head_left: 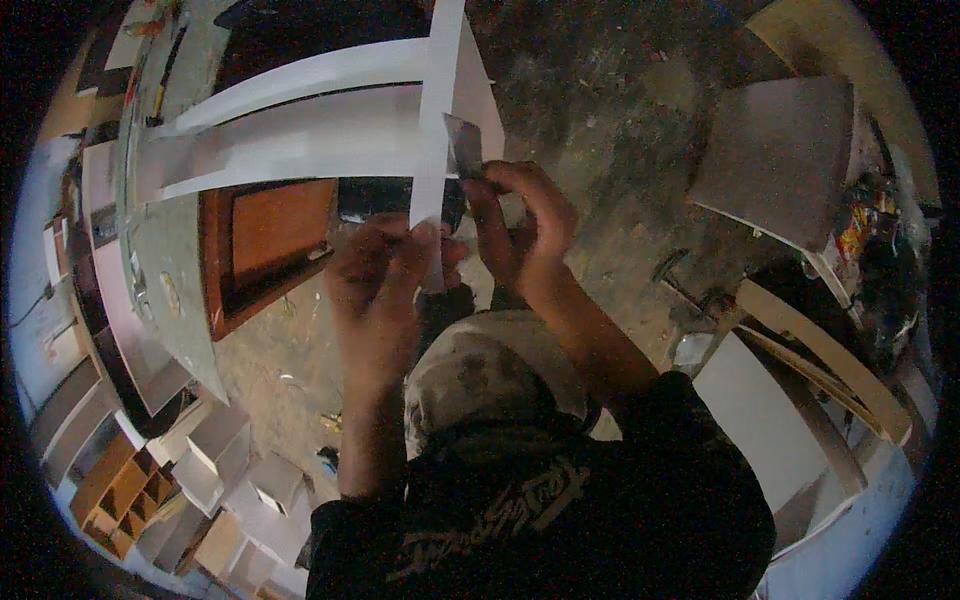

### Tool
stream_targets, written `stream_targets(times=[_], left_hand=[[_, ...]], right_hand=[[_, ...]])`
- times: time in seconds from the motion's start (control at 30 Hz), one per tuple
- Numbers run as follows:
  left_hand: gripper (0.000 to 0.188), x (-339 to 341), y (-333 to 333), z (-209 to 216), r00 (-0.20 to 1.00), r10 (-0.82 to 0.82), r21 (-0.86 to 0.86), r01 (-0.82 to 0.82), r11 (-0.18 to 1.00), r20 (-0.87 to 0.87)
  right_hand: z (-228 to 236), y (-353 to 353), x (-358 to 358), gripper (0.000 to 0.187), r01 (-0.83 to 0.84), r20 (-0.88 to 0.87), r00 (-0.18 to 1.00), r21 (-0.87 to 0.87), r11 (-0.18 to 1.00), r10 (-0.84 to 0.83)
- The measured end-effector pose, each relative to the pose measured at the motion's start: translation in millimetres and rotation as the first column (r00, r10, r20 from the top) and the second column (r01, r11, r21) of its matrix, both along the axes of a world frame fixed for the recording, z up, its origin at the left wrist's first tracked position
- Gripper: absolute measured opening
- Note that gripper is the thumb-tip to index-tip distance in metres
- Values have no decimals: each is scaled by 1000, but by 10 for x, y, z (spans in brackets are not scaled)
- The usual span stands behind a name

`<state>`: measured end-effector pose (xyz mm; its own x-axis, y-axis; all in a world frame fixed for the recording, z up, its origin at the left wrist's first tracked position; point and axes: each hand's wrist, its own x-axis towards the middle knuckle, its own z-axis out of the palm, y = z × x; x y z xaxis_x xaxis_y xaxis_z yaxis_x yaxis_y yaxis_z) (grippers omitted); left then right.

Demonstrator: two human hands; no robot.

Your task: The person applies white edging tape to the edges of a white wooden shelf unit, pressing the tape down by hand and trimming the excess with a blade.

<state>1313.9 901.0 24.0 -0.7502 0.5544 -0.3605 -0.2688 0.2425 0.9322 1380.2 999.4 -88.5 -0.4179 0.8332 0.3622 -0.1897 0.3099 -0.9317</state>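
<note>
A white panel frame [300,135], like the carcass of a cabinet, stands in front of me. Down its near upright edge runs a narrow white strip [428,200], whose lower end passes the panel's corner. My left hand [375,280] is closed, pinching that lower end between thumb and fingers. In my right hand [535,220], thumb and fingers grip a flat grey blade [464,148] that looks like a scraper. The blade stands upright against the side of the strip, just above my left fingers. My right fingers partly hide its lower end.
A reddish-brown wooden frame [268,250] leans under the white panels. Boards lie along the left, with a compartmented wooden shelf [125,495] at lower left. Right of me are a grey board [775,160], a white panel [765,420] and a hammer-like tool [680,280] on the floor.
</note>
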Motion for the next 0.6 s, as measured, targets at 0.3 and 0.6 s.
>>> stream_targets(times=[0.3, 0.6], left_hand=[[21, -4, 5, 38, 999, 50, -111, -48, 993, 10], [21, 48, 37, 6, 999, 23, -177, -29, 984, -35]], right_hand=[[-20, -6, -128, 28, 65, -123, 991, 85, 994, -54], [-25, 5, -108, 29, 39, -158, 987, 125, 991, -19]])
